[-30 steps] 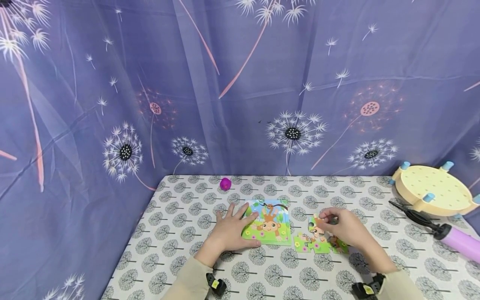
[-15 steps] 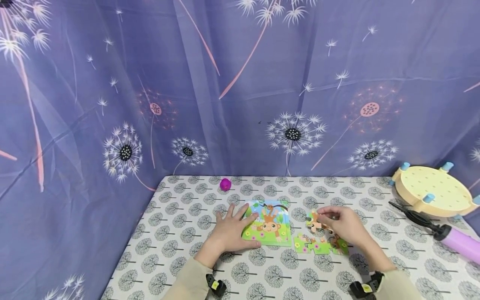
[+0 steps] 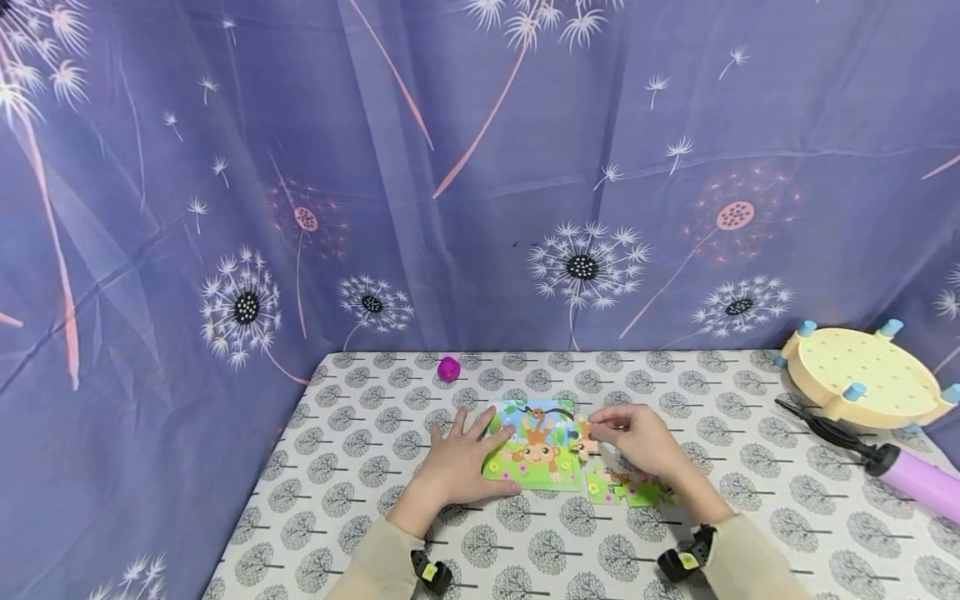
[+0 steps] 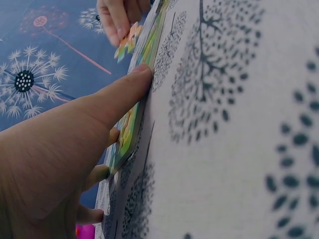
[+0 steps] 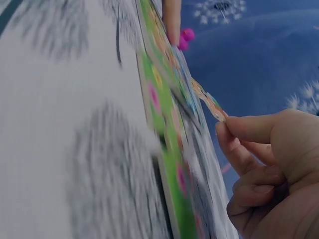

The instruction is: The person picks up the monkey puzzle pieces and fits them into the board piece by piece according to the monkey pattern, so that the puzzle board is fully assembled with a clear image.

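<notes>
A square monkey picture puzzle board [image 3: 536, 471] lies flat on the table. My left hand [image 3: 459, 467] rests at its left side with fingers spread, the thumb along the near edge in the left wrist view. Between thumb and forefinger, my right hand [image 3: 641, 437] pinches a jigsaw puzzle piece [image 3: 585, 447] with part of a monkey's face on it. In the head view the piece overlaps the board's right edge; the right wrist view shows it tilted and raised. Several green flowered puzzle pieces [image 3: 602, 486] lie right of the board, partly under my right hand.
A small purple toy [image 3: 448, 369] sits near the table's back edge. At the right stand a yellow disc-shaped stand [image 3: 862, 375] with blue pegs and a lilac pump-like cylinder [image 3: 918, 481] with a black end. A dandelion-print curtain [image 3: 480, 250] hangs behind the table [image 3: 555, 558].
My right hand has lifted the monkey-face puzzle piece from among the loose ones and carried it left to the board's right edge. My left hand has stayed in place.
</notes>
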`<state>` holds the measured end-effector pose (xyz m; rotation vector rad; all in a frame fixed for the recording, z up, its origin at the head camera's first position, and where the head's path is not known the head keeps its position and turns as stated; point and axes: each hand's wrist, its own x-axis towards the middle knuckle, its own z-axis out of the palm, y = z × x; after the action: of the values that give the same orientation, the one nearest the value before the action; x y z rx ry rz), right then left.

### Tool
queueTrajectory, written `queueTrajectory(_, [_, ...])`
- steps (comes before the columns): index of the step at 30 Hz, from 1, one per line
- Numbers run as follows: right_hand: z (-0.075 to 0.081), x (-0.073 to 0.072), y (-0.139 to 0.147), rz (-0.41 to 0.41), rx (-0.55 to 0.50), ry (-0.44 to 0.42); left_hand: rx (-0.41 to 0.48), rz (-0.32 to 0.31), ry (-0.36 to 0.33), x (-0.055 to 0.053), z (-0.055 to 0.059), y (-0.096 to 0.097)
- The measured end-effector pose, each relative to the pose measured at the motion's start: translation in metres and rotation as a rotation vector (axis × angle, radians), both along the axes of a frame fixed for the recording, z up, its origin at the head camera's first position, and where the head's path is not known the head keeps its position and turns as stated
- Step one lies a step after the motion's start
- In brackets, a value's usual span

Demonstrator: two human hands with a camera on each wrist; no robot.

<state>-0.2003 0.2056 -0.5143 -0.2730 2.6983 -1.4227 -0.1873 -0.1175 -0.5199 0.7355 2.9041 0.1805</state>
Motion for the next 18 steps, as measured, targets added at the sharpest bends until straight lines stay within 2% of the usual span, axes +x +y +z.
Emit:
queueTrajectory(9, [-0.003,-0.005,-0.045,0.065,-0.055,-0.019,-0.005,-0.007,0.009,0.000,0.000,0.000])
queueTrajectory(15, [-0.003,-0.008,-0.063,0.062,-0.058,-0.012,-0.015,-0.006,0.010,-0.001,0.001,0.001])
queueTrajectory(18, [-0.004,-0.010,-0.069,0.034,-0.053,-0.039,-0.023,-0.003,0.014,0.000,0.001,0.001])
